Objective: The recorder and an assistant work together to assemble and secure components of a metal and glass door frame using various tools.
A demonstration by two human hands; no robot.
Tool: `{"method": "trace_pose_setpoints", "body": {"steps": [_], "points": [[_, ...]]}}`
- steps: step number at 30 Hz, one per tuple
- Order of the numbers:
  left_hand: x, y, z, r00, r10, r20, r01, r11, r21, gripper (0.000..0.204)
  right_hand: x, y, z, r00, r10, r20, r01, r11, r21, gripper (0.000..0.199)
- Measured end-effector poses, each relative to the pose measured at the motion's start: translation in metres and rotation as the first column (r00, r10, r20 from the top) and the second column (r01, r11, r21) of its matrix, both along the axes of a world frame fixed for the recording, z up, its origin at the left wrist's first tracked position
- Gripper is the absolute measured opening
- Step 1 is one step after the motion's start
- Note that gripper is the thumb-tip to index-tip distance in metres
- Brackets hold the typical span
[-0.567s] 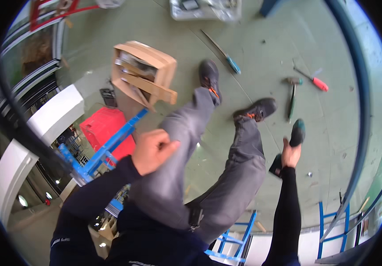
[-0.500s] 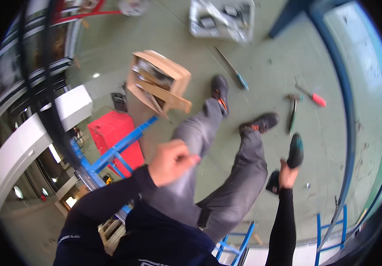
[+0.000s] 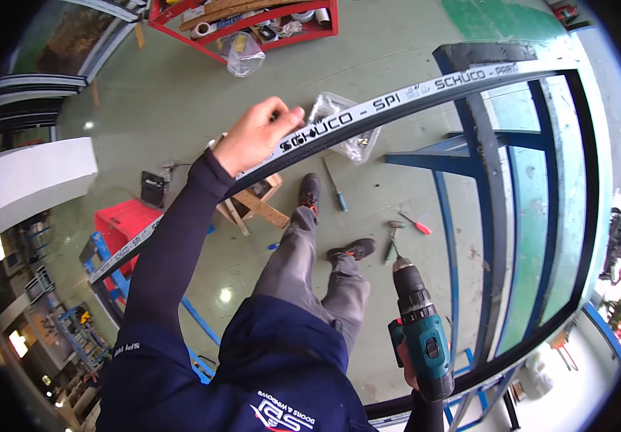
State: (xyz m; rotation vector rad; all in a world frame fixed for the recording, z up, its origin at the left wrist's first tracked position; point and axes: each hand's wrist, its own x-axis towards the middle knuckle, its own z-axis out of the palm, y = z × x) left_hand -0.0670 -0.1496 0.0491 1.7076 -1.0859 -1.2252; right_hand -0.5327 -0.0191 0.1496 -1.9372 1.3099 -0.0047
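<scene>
My left hand [image 3: 256, 137] is closed in a pinch, thumb against curled fingers, at the far bar of a long dark window or door frame [image 3: 411, 101] faced with printed white film. Whatever the fingers hold, if anything, is too small to make out. Small dark spots show on the bar just beside the fingertips. My right hand [image 3: 406, 366] grips a teal and black cordless drill [image 3: 426, 345] inside the frame's outline. The drill's thin bit points away from me, apart from the bar. Most of the right hand is hidden behind the drill body.
Blue metal stands [image 3: 490, 209] carry the frame on the right. On the floor lie a red-handled screwdriver [image 3: 418, 226], a hammer [image 3: 395, 227] and a blue-handled tool [image 3: 338, 193]. Beyond are a clear tray [image 3: 361, 147], a wooden box [image 3: 264, 205] and a red shelf cart [image 3: 282, 39].
The frame has come into view. My left hand has moved forward to its far bar, and the drill has risen closer to the camera in my right hand.
</scene>
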Motion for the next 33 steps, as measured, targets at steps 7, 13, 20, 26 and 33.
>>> {"method": "trace_pose_setpoints", "body": {"steps": [7, 13, 20, 26, 33], "points": [[0.028, -0.003, -0.013, 0.849, -0.275, -0.450, 0.354, 0.930, 0.099, 0.030, 0.102, -0.066, 0.078, 0.952, -0.305, -0.028, 0.294, 0.885, 0.360, 0.021], [0.025, 0.015, 0.003, 0.937, -0.151, -0.315, 0.229, 0.947, 0.227, 0.034, 0.185, -0.127, 0.094, 0.999, 0.001, 0.035, -0.009, 0.974, 0.227, 0.019], [0.024, 0.016, -0.008, 0.939, -0.118, -0.322, 0.181, 0.968, 0.173, 0.036, 0.202, -0.141, 0.092, 0.942, -0.314, -0.115, 0.328, 0.802, 0.500, 0.050], [0.026, 0.016, -0.009, 0.958, -0.120, -0.260, 0.167, 0.971, 0.170, 0.040, 0.210, -0.151, 0.085, 0.960, -0.248, -0.132, 0.280, 0.818, 0.502, 0.052], [0.028, 0.014, -0.003, 0.966, -0.080, -0.244, 0.125, 0.976, 0.177, 0.044, 0.221, -0.161, 0.081, 0.919, -0.186, -0.348, 0.387, 0.599, 0.701, 0.067]]}}
